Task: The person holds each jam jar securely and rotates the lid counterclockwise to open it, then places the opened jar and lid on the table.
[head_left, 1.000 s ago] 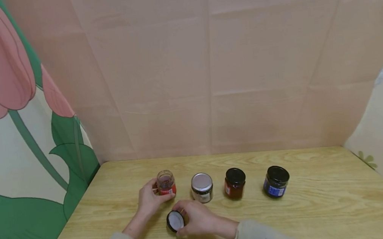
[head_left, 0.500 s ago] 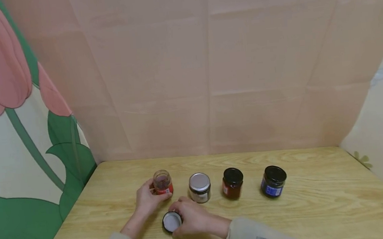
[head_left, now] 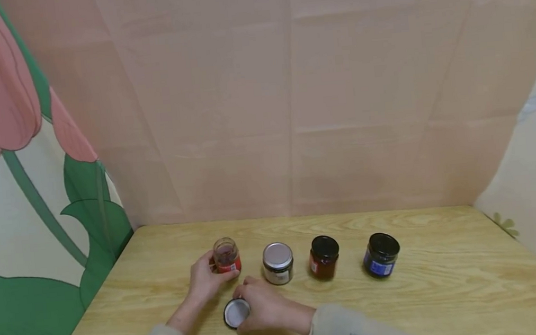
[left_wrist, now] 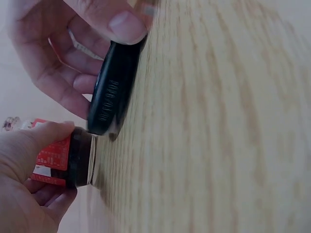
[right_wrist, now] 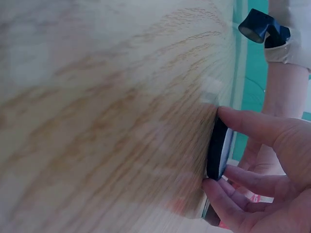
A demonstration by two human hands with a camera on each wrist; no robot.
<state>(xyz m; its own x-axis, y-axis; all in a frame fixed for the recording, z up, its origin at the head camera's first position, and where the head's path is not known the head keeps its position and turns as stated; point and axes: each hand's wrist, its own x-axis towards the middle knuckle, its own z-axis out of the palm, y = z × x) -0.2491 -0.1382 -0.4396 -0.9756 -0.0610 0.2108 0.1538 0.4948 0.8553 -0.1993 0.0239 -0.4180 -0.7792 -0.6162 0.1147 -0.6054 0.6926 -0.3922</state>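
My left hand (head_left: 206, 280) grips a small glass jar (head_left: 226, 255) with a red label, which stands upright and uncapped on the table. Dark red contents show inside it. In front of that jar, my right hand (head_left: 262, 303) pinches a black jar lid (head_left: 236, 313) by its edge, its pale inner side facing up. The left wrist view shows printed digits on the side of the lid (left_wrist: 112, 90), tilted with its lower edge close over the wood. Seen from the right wrist, thumb and fingers hold the lid (right_wrist: 218, 148) from opposite edges.
Beside the open jar stand a jar with a silver lid (head_left: 278, 263), a dark red jar with a black lid (head_left: 324, 257) and a blue-labelled jar with a black lid (head_left: 381, 255). The wooden table (head_left: 449, 274) meets a pink cloth backdrop (head_left: 291, 107) behind.
My right hand has brought the lid a little left and lower, turning it flatter with its inside up. The left hand still holds the red-labelled jar. The view has shifted slightly.
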